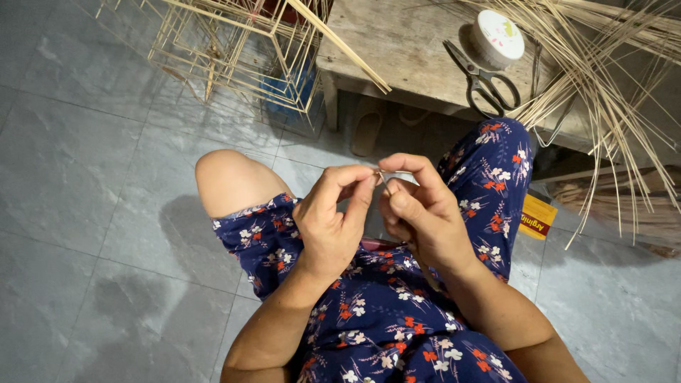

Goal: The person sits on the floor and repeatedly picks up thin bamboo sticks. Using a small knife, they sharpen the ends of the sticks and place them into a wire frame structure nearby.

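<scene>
**Bamboo sliver pinched between two hands over the lap**

Bamboo, thin and pale, is showing as a short sliver point(383, 179) between the fingertips of both hands, above a lap clothed in dark blue floral fabric point(383, 312). The left hand point(332, 225) is closing thumb and forefinger together on the sliver's near end, and the right hand point(420, 216) is curling its fingers round and pinching the same piece from the other side; the two hands are touching at the fingertips. How far the sliver runs inside the grip is too small to tell.

A bare knee point(230, 181) is sticking out to the left over the grey tiled floor point(85, 213). Ahead, black-handled scissors point(482, 79) are lying on a worn wooden bench point(397, 50), just beside a white spool point(498, 34). Long bamboo strips point(603, 92) are fanning down over the bench's right end, and an open frame of bamboo sticks point(234, 42) is standing to its left.
</scene>
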